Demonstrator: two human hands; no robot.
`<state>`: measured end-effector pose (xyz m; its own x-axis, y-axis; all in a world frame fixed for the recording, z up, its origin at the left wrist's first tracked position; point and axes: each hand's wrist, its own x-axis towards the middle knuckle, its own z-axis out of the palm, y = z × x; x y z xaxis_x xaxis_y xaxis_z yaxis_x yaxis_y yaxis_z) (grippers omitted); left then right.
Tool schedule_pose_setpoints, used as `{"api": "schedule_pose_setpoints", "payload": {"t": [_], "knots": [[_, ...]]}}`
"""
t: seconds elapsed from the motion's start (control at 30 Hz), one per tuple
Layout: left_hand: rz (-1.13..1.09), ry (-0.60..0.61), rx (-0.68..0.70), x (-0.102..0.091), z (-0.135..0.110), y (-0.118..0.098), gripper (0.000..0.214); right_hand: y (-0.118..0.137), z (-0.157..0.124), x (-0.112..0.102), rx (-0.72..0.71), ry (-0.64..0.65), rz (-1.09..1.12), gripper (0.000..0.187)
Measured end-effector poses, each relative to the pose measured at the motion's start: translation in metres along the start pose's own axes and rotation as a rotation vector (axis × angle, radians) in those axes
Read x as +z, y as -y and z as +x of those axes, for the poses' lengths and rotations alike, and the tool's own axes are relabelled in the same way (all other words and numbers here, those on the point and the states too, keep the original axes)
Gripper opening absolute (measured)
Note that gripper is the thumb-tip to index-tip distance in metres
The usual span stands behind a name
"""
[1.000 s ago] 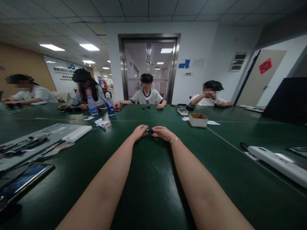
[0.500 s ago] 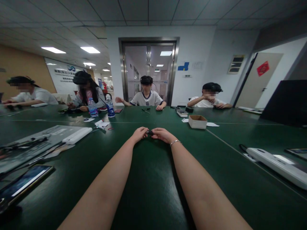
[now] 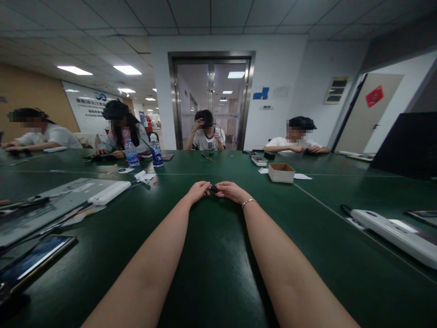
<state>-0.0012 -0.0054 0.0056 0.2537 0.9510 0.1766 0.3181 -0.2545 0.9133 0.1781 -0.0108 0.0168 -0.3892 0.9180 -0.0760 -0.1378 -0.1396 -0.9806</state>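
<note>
Both my arms stretch forward over the dark green table [image 3: 218,273]. My left hand [image 3: 198,190] and my right hand [image 3: 231,190] meet at the middle of the table, fingers curled, both pinching one small black object [image 3: 213,187] between them. The object is too small to name. A thin bracelet [image 3: 250,201] sits on my right wrist.
A small cardboard box [image 3: 281,172] stands ahead right. White power strips lie at the right [image 3: 392,230] and left [image 3: 108,192]. A phone [image 3: 32,259] and a grey mat with tools [image 3: 41,205] lie near left. Two water bottles [image 3: 156,151] stand beyond. Several people sit around the far side.
My hands have stayed together on the small black object. The person opposite has raised both hands to the head; the person at the right lowered a hand to the table.
</note>
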Motion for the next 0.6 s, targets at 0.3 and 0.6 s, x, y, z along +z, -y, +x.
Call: {"api": "schedule_pose_setpoints", "payload": {"t": [0.3,0.6], "knots": [[0.01,-0.002,-0.006,0.0009,-0.001,-0.0007,0.028,0.0011,-0.0027,0.0015,-0.004,-0.006,0.014,0.008],[-0.001,-0.008,0.001,0.001,-0.004,-0.0059,0.024,0.0011,-0.0023,0.0016,0.0,-0.002,0.001,0.008]]}}
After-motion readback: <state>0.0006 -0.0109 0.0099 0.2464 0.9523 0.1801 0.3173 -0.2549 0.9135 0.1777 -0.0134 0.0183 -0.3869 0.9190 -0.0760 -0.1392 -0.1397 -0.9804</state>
